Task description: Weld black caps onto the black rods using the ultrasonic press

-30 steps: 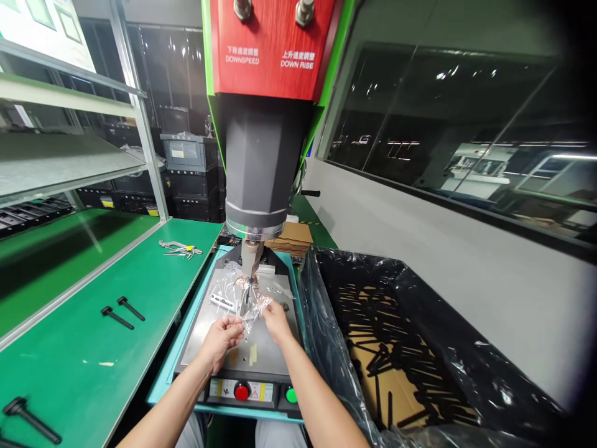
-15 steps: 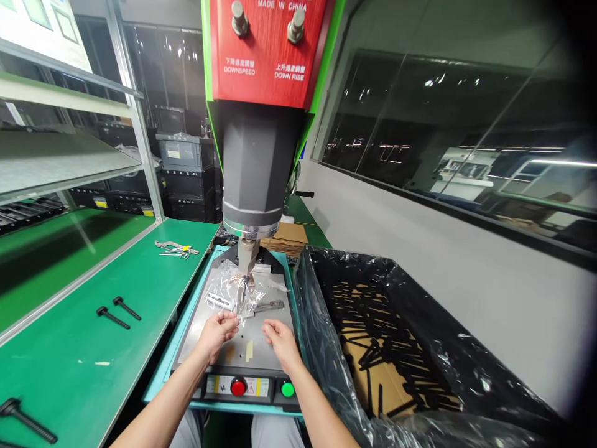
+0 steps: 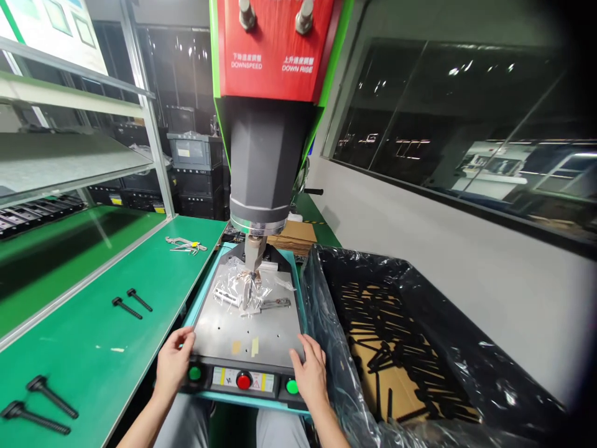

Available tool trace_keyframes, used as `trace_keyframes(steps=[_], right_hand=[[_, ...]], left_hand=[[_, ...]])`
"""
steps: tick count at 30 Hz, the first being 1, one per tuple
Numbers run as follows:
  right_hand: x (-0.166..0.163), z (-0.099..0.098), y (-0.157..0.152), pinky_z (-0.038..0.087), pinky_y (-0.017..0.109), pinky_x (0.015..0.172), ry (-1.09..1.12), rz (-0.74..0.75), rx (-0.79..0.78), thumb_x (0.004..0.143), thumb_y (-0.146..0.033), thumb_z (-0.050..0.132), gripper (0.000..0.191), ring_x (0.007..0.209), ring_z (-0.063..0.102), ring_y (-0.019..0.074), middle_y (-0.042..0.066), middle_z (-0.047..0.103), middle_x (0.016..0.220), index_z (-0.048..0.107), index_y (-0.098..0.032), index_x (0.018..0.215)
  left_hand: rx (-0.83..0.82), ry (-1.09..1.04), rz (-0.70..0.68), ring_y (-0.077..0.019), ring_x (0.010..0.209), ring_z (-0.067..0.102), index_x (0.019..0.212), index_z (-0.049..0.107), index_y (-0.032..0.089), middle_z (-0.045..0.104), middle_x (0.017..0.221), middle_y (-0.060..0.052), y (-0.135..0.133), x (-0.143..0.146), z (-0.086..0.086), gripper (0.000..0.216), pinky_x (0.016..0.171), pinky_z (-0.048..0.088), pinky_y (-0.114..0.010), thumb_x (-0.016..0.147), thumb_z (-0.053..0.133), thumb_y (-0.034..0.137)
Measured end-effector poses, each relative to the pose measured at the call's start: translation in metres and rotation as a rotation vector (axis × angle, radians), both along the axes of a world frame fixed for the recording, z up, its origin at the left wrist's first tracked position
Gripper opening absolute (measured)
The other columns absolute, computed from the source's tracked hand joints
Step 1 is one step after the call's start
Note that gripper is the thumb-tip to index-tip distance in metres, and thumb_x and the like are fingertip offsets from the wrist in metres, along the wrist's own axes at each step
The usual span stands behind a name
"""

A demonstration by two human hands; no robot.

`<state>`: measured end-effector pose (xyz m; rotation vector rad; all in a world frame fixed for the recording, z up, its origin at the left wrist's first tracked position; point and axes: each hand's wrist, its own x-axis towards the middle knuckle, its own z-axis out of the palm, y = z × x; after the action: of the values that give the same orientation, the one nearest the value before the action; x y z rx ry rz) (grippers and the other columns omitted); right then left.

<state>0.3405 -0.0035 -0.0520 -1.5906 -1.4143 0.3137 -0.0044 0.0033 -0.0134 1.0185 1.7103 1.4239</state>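
My left hand (image 3: 172, 367) rests on the front left corner of the machine's control strip, its thumb beside the left green button (image 3: 194, 373). On the front right corner lies my right hand (image 3: 310, 373), thumb next to the right green button (image 3: 291, 386). Neither hand holds anything and both have their fingers spread. A red button (image 3: 243, 381) sits between them. On the metal plate (image 3: 242, 330), a clear plastic bag (image 3: 242, 287) with a small part lies under the machine's horn (image 3: 254, 252).
The press head (image 3: 265, 168) towers over the plate. A bin lined with black plastic (image 3: 326, 348) holding several black parts stands at the right. Black screws (image 3: 133, 303) and metal tools (image 3: 185, 246) lie on the green bench (image 3: 93, 348) at left, under shelving.
Both hands have let go of the plastic bag and pulled back to the front corners of the machine, next to the green buttons. The bag stays under the horn.
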Motion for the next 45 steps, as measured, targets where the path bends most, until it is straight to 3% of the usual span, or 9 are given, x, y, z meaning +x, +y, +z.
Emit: trace_keyframes(steps=[3,8,14,20,27,36,45], right_hand=[[0.009,-0.035,-0.023,0.040,0.054,0.104,-0.058,-0.058,-0.084,0.083,-0.051,0.052,0.061,0.124,0.049,0.0385,0.020,0.051,0.134,0.055,-0.016,0.133],[0.015,-0.065,-0.043,0.037,0.050,0.110,-0.023,0.034,-0.238,0.087,-0.054,0.048,0.073,0.133,0.044,0.0349,0.017,0.043,0.144,0.034,-0.019,0.148],[0.023,-0.063,-0.051,0.029,0.046,0.116,-0.008,0.135,-0.298,0.087,-0.045,0.049,0.071,0.141,0.034,0.0278,0.009,0.033,0.155,0.026,-0.026,0.152],[0.018,-0.067,-0.051,0.026,0.046,0.117,0.021,0.088,-0.281,0.087,-0.044,0.049,0.070,0.141,0.033,0.0283,0.010,0.035,0.154,0.029,-0.024,0.152],[0.022,-0.062,-0.053,0.020,0.044,0.119,0.120,0.183,-0.285,0.088,-0.042,0.051,0.073,0.144,0.026,0.0259,0.009,0.030,0.156,0.025,-0.023,0.153],[0.024,-0.061,-0.053,0.015,0.043,0.119,0.198,0.227,-0.280,0.088,-0.042,0.053,0.074,0.147,0.020,0.0227,0.009,0.026,0.158,0.024,-0.023,0.153],[0.025,-0.060,-0.052,0.016,0.045,0.119,0.246,0.215,-0.271,0.085,-0.044,0.059,0.077,0.146,0.022,0.0249,0.010,0.030,0.157,0.028,-0.024,0.152]], left_hand=[[-0.044,0.167,0.011,-0.0336,0.118,0.058,0.119,0.060,0.015,0.062,0.126,-0.015,-0.019,-0.025,-0.027,0.069,0.100,0.047,-0.044,0.065,0.070,0.058],[-0.141,0.267,-0.169,-0.0351,0.126,0.053,0.127,0.055,0.018,0.062,0.129,-0.012,-0.035,-0.035,-0.057,0.077,0.110,0.038,-0.048,0.061,0.076,0.053],[-0.125,0.256,-0.226,-0.0338,0.124,0.055,0.128,0.054,0.022,0.061,0.131,-0.010,-0.032,-0.041,-0.065,0.073,0.107,0.041,-0.045,0.065,0.075,0.052],[-0.143,0.311,-0.182,-0.0365,0.124,0.054,0.127,0.055,0.019,0.060,0.132,-0.012,-0.030,-0.038,-0.069,0.073,0.108,0.040,-0.049,0.065,0.072,0.053],[-0.122,0.362,-0.219,-0.0346,0.131,0.048,0.136,0.045,0.016,0.052,0.139,-0.015,-0.034,-0.034,-0.078,0.079,0.112,0.036,-0.050,0.071,0.064,0.057],[-0.115,0.329,-0.209,-0.0331,0.138,0.039,0.138,0.042,0.013,0.046,0.145,-0.018,-0.037,-0.024,-0.074,0.086,0.118,0.025,-0.048,0.068,0.063,0.059],[-0.104,0.305,-0.199,-0.0340,0.138,0.040,0.135,0.046,0.014,0.047,0.144,-0.017,-0.038,-0.024,-0.076,0.082,0.117,0.028,-0.047,0.067,0.065,0.058]])
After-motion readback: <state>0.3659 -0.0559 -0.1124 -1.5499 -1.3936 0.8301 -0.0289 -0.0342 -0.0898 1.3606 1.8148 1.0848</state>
